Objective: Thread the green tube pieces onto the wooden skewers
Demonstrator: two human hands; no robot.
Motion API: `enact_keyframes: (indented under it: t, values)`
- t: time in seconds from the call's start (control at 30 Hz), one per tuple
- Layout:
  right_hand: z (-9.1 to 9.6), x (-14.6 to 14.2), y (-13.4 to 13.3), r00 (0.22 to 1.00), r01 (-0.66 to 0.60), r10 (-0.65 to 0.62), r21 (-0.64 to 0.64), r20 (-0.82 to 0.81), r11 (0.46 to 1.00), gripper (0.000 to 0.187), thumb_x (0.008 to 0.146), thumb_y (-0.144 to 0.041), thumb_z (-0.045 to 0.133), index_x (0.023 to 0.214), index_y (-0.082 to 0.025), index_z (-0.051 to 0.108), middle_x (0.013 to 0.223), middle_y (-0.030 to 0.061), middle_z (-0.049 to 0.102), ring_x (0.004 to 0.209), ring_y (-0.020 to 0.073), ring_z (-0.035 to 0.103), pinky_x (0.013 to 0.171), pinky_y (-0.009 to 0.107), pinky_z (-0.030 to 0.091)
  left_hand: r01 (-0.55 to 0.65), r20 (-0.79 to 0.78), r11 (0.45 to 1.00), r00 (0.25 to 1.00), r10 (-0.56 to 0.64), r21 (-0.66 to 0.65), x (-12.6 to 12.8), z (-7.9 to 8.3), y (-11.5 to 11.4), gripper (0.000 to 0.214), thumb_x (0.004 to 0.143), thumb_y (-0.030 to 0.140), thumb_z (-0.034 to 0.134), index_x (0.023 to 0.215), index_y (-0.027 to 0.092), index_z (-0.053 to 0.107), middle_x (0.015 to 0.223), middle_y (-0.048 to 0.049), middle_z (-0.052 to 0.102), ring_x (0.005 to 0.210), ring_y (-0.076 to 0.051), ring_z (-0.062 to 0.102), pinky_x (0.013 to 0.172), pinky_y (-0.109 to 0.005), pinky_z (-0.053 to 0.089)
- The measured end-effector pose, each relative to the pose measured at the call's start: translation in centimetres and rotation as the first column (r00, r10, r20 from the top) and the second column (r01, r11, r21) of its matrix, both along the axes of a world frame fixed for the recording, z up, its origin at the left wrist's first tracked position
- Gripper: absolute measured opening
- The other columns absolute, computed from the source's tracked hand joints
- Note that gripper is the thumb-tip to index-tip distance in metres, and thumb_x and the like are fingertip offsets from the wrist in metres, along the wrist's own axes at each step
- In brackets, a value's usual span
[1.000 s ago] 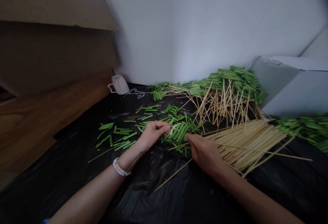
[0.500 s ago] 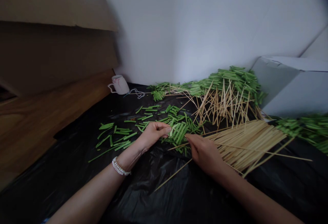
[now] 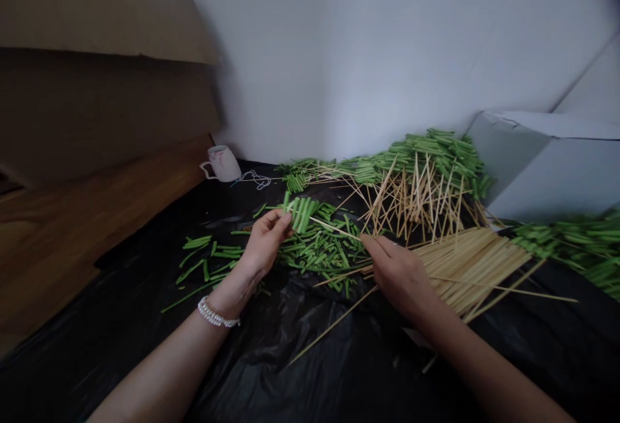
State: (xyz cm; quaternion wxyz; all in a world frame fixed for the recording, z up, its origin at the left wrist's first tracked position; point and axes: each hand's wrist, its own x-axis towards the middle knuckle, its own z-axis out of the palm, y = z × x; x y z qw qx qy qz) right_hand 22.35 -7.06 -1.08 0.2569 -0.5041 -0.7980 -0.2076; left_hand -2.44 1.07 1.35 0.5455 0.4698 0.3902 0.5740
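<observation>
Near the centre of the frame, a thin wooden stick [image 3: 336, 228] slanted above the black plastic sheet [image 3: 261, 371], with a row of cut green stems [image 3: 304, 214] threaded side by side along its left part and a bare length running from them down to the right; the left hand [image 3: 267, 236], just left of centre, was closed in a pinch, thumb and fingers at the left end of that row; the right hand [image 3: 396, 273], right of centre, had its fingers curled closed around the lower right end of the stick, so that the bare length lay between the two hands; below the held row, loose green pieces [image 3: 314, 252] lay jumbled on the sheet, and more of them [image 3: 198, 242] were scattered to the left of the left hand; a white beaded bracelet [image 3: 213, 314] circled the left wrist; beside the right hand, a fan of bare sticks [image 3: 477, 265] spread toward the right, and a single stick [image 3: 334, 325] pointed down to the lower centre; farther back, right of centre, a heap of filled sticks [image 3: 440, 155] rested against the pale wall [image 3: 339, 55]; another green pile [image 3: 576, 245] reached the right edge, in front of a white box [image 3: 557, 168]; at the left, a mug [image 3: 225, 163] stood beside a tangled cord [image 3: 256, 181], and a large cardboard box [image 3: 97, 16] filled the upper left
</observation>
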Motion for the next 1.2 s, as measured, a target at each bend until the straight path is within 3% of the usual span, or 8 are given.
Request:
enact_keyframes:
  t: [0.17,0.4,0.67,0.73,0.83,0.97,1.1,1.2]
  values:
    - [0.9,1.7,0.7,0.993,0.108,-0.111,0.057,0.044,0.992,0.044,0.081,-0.001,0.038,0.12,-0.01,0.057,0.094,0.0115,0.065,0.082,0.0205,0.057,0.075,0.031,0.043,-0.162,0.167,0.987,0.973,0.16,-0.004,-0.9,0.3,1.0,0.033,0.059,0.038,0.085,0.071,0.016,0.063,0.067,0.0043,0.055,0.061,-0.007,0.05,0.057,-0.018,0.045]
    - [1.3,1.6,0.6,0.97,0.215,-0.217,0.031,0.109,0.976,0.022,0.087,-0.01,0.043,0.076,-0.019,0.059,0.066,0.002,0.057,0.056,0.0141,0.048,0.053,0.028,0.026,-0.182,0.199,0.98,0.967,0.162,0.084,-0.7,0.7,0.6,0.027,0.065,0.035,0.082,0.075,0.017,0.064,0.071,0.0044,0.057,0.063,-0.006,0.051,0.06,-0.018,0.045]
    - [2.0,1.3,0.5,0.943,0.03,-0.056,-0.085,-0.328,0.996,0.028,0.094,-0.021,0.038,0.075,-0.019,0.058,0.072,0.0035,0.062,0.068,0.0133,0.057,0.062,0.024,0.038,-0.079,0.211,0.997,0.974,0.078,-0.005,-0.5,1.4,0.0,0.042,0.079,0.056,0.064,0.093,0.016,0.067,0.075,-0.0019,0.067,0.065,-0.01,0.06,0.061,-0.021,0.046]
    - [2.4,1.5,0.7,0.821,-0.026,-0.078,-0.174,-0.565,0.984,0.028,0.094,-0.031,0.042,0.075,-0.02,0.059,0.067,0.0016,0.061,0.06,0.0122,0.056,0.059,0.024,0.04,-0.056,0.183,0.998,0.981,0.062,-0.037,-0.5,1.4,-0.1,0.046,0.08,0.056,0.063,0.098,0.014,0.068,0.077,-0.0032,0.068,0.064,-0.01,0.06,0.06,-0.02,0.045]
    - [2.8,2.0,1.2,0.422,-0.276,-0.199,-0.334,-0.885,0.901,0.027,0.087,-0.044,0.052,0.078,-0.02,0.061,0.061,-0.0011,0.061,0.043,0.0092,0.049,0.042,0.022,0.034,-0.043,0.177,0.996,0.983,0.057,-0.084,-0.4,1.1,-0.1,0.044,0.078,0.054,0.065,0.094,0.013,0.069,0.073,-0.0026,0.068,0.062,-0.009,0.06,0.058,-0.02,0.044]
    - [3.4,2.7,1.8,-0.055,-0.533,-0.258,-0.19,-0.965,0.825,0.026,0.078,-0.044,0.065,0.081,-0.018,0.062,0.062,-0.0035,0.058,0.039,0.0047,0.039,0.037,0.019,0.027,-0.024,0.191,0.989,0.98,0.051,-0.145,-0.3,0.8,0.0,0.04,0.077,0.051,0.067,0.09,0.013,0.07,0.071,-0.002,0.067,0.061,-0.009,0.059,0.058,-0.019,0.045]
    - [4.7,4.3,2.1,-0.251,-0.553,-0.224,-0.051,-0.942,0.832,0.021,0.075,-0.037,0.069,0.084,-0.019,0.063,0.063,-0.0064,0.052,0.041,0.0026,0.033,0.037,0.017,0.027,-0.007,0.181,0.987,0.983,0.036,-0.161,-0.1,0.4,0.0,0.037,0.078,0.048,0.067,0.091,0.013,0.072,0.071,-0.0028,0.067,0.062,-0.009,0.059,0.058,-0.019,0.045]
    - [5.2,6.2,2.6,-0.27,-0.476,-0.188,-0.038,-0.944,0.879,0.023,0.071,-0.035,0.071,0.087,-0.02,0.064,0.065,-0.0057,0.054,0.043,0.0031,0.034,0.038,0.018,0.029,0.009,0.166,0.987,0.986,0.018,-0.163,-0.1,0.1,0.0,0.038,0.078,0.048,0.068,0.091,0.013,0.072,0.072,-0.0033,0.067,0.061,-0.009,0.059,0.057,-0.019,0.045]
